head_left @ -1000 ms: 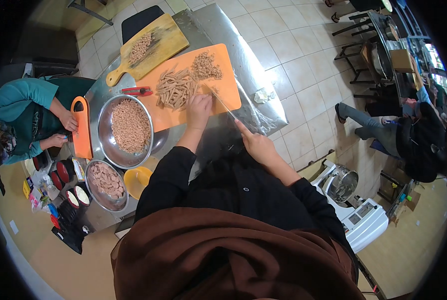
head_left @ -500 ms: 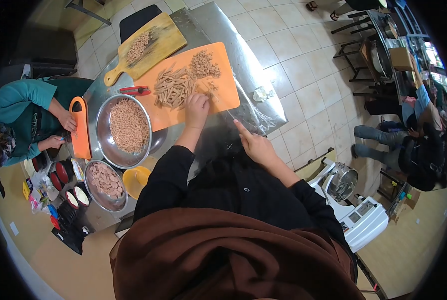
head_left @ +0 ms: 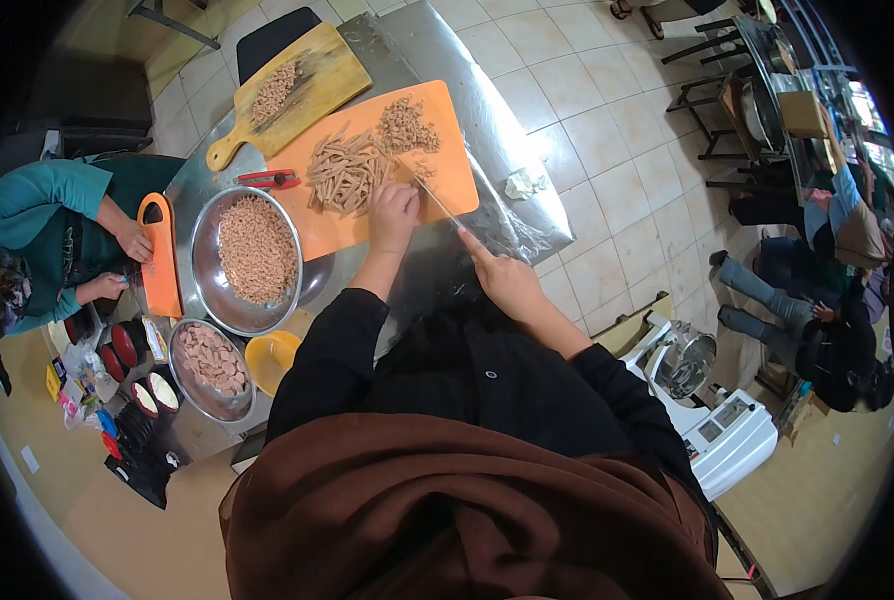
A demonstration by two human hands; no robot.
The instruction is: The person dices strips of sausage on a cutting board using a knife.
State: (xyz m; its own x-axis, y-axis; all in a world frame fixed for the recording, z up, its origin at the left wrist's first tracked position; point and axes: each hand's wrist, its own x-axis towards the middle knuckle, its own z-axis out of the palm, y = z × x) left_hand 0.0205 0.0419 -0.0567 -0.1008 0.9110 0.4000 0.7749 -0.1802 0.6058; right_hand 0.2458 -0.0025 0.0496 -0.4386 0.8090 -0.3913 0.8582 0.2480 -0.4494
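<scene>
My right hand [head_left: 508, 284] grips a knife, index finger along it. Its thin blade [head_left: 437, 198] slants over the orange cutting board [head_left: 447, 110], tip beside my left fingers. My left hand [head_left: 394, 215] is closed, its curled fingers pressing on the ends of brown food strips [head_left: 345, 172] on the board; the fingertips partly hide what they hold. A pile of diced brown pieces [head_left: 407, 125] lies at the board's far end. A few loose bits lie near the blade.
A wooden board [head_left: 337, 65] with diced food lies beyond. Left are a red-handled tool [head_left: 269, 179], a steel bowl [head_left: 200, 290] of diced pieces, another bowl [head_left: 182, 375] of pink slices and a yellow bowl [head_left: 272, 362]. A co-worker's hand [head_left: 133, 241] touches a small orange board [head_left: 163, 275].
My right hand has moved slightly up and left, bringing the knife blade over the board beside my left fingers. My left hand stays nearly in place. People at far right have shifted.
</scene>
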